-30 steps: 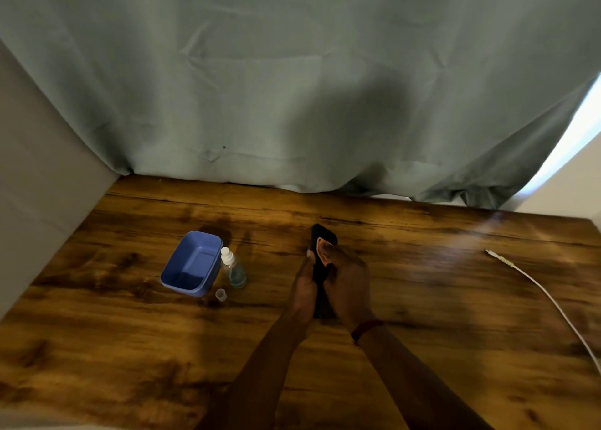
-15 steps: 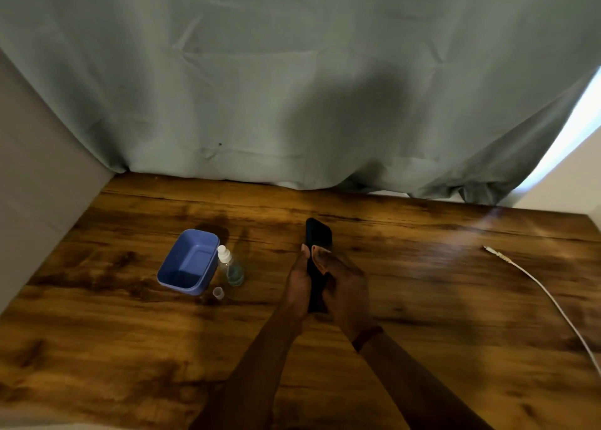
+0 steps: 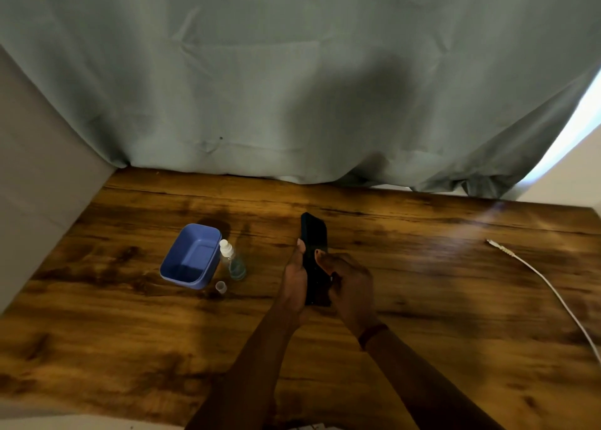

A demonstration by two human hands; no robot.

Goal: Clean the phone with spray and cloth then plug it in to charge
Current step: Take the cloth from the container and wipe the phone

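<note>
The phone (image 3: 314, 236) is held upright above the middle of the table (image 3: 439, 299), between 2 hands, its dark upper half standing clear above them and tipped a little away from the person. The left hand (image 3: 294, 278) grips its left edge: the thumb runs straight up along that edge and the other fingers (image 3: 300, 250) are wrapped behind the phone, out of sight. The right hand (image 3: 351, 286) comes in from the right, its fingers (image 3: 320, 257) curled together onto the lower right part of the phone's face, covering the bottom half. Whether anything lies between those fingers and the phone cannot be told. A dark red wristband (image 3: 372, 333) sits on the right wrist.

To the left, well apart from the hands, a spray bottle (image 3: 231, 262) with a white top stands on the table, just beside the right wall of a blue tub (image 3: 169, 267). 1 small clear cap (image 3: 221, 286) lies on the table just in front of the bottle. Far to the right, a white cable (image 3: 540, 280) lies on the table, its plug end pointing left toward the middle. A grey-green curtain (image 3: 260, 88) hangs behind the table's far edge.
</note>
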